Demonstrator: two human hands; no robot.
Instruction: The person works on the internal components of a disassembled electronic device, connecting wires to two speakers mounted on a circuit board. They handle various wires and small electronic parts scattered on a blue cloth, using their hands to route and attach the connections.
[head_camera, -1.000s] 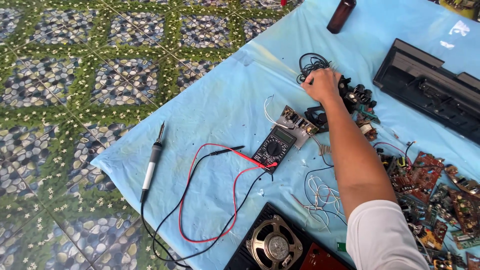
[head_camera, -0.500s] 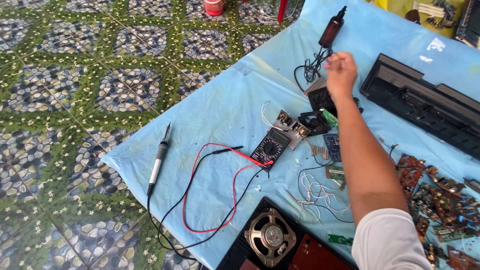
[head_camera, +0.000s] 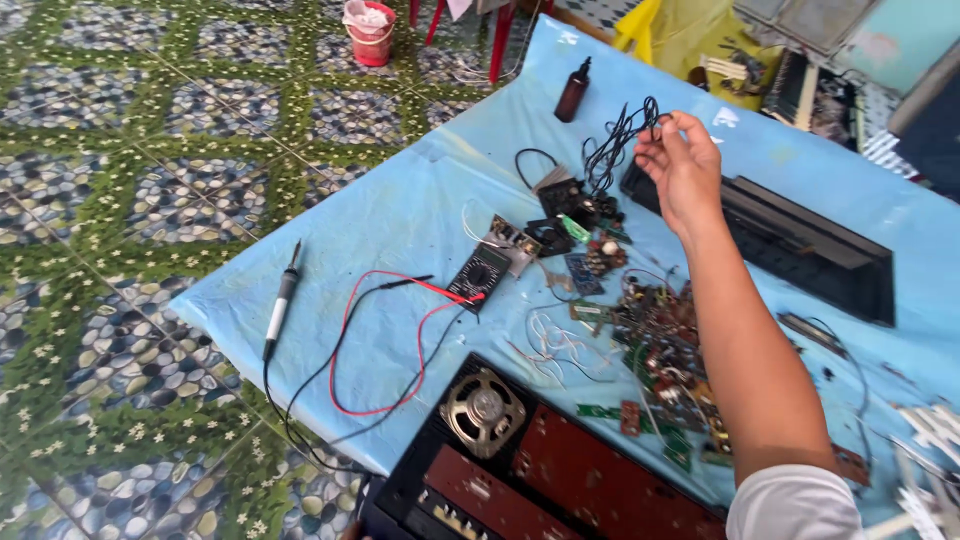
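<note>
Raised since half a second ago, the right hand pinches a tangled black cord between closed fingertips above the blue sheet. Lifting slowly should keep the cord from snagging the black component below it.

A small black multimeter with a greyish screen at its far end lies flat near the middle of the blue-covered tabletop. A dark brown bottle stands upright farther back; any label is too small to tell.

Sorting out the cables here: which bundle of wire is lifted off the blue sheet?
The black cable in the right hand, raised; the red and black probe leads lie flat by the multimeter.
</note>
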